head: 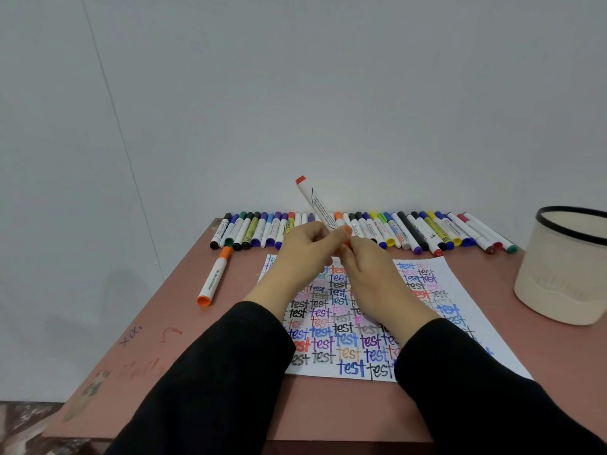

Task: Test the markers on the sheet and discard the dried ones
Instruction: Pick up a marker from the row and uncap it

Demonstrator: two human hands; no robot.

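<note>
Marker in hand: You hold the white plastic marker (316, 203) with the orange-red tail plug in the air above the sheet. It is tilted, tail up and to the left, with its orange cap end (347, 230) low between your hands.
Left hand: Your left hand (303, 249) has its fingers curled round the lower barrel.
Right hand: Your right hand (364, 269) pinches the orange cap end. Whether the cap is seated or coming off cannot be told.
Handling: Expect a light, rigid body with a smooth surface that may slip or roll. Grip the barrel mid-length and pull the cap straight along the axis. Press the tip lightly.
Sheet: The white paper sheet (450, 277) lies flat under your hands, crowded with the word "test" in many colours.
Marker row: The row of capped markers (410, 231) lies side by side along the back edge.
Loose marker: One orange-capped white marker (213, 279) lies alone, left of the sheet.
Bin: The cream round bin with a black rim (565, 267) stands to the right, near the sheet. It is probably where the dried markers go.
Tabletop: The reddish-brown tabletop (164, 323) carries everything.
</note>
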